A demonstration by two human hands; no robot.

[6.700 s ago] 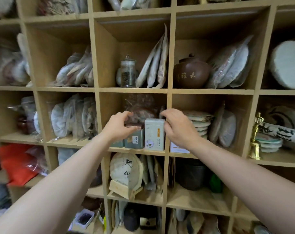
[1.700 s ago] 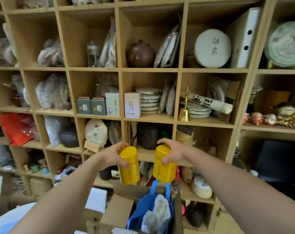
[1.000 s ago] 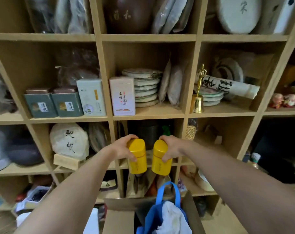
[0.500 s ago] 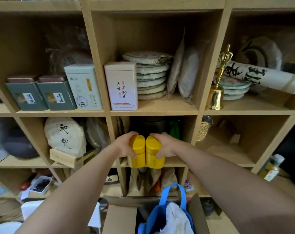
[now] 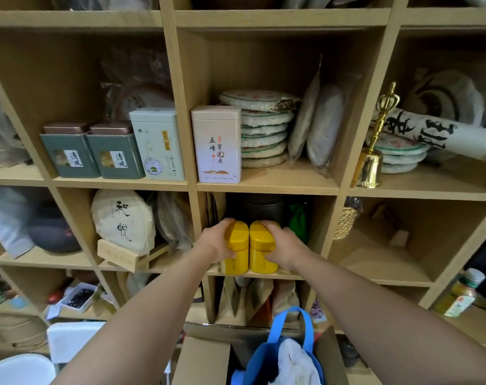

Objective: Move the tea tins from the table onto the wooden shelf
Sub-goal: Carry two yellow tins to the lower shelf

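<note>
Two yellow tins stand upright, side by side and touching, at the front edge of a cubby in the wooden shelf [image 5: 267, 187]. The left hand [image 5: 212, 243] is wrapped around the left yellow tin [image 5: 236, 250], and the right hand [image 5: 282, 244] is wrapped around the right yellow tin [image 5: 261, 250], each gripping near the lid. Behind them in the same cubby sit a dark jar [image 5: 262, 208] and a green packet [image 5: 298, 222], filling the back. One row up stand four more tins: two grey-green tins [image 5: 93, 154], a pale green tin [image 5: 158, 145] and a white tin [image 5: 217, 144]. Beside the white tin lies a stack of seven wrapped tea cakes [image 5: 264, 129]. One brass bell [image 5: 371, 162] stands in the next cubby to the right. Below, a blue bag [image 5: 267, 362] sits in a cardboard box [image 5: 200, 362].
</note>
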